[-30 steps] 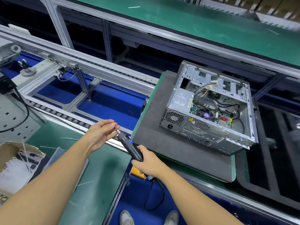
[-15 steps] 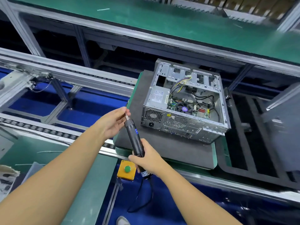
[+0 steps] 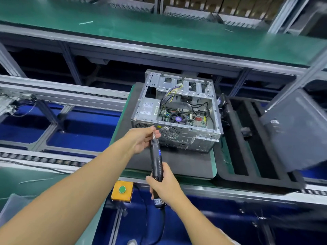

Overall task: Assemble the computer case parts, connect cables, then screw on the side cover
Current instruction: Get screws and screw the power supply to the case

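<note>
Screwdriver [image 3: 156, 161] in right hand [image 3: 164, 186], left hand [image 3: 141, 140] pinching tip [image 3: 154, 136], near case [image 3: 184, 137] edge

Green-edged pallet [image 3: 118, 129] on conveyor rails [image 3: 247, 191], grey mat [image 3: 185, 164] over it, open computer case [image 3: 200, 138] on the mat

Centre: the computer case [image 3: 187, 138] was bare, dull-silver sheet metal, perforated at the rear; the pad [image 3: 185, 165] beneath was matt grey. Lower centre: the screwdriver [image 3: 156, 161] had a glossy black plastic barrel and a bright metal tip. Top: the bench surface [image 3: 159, 32] was smooth matt green. Right: the side panel [image 3: 297, 131] was dark and matt.
</note>
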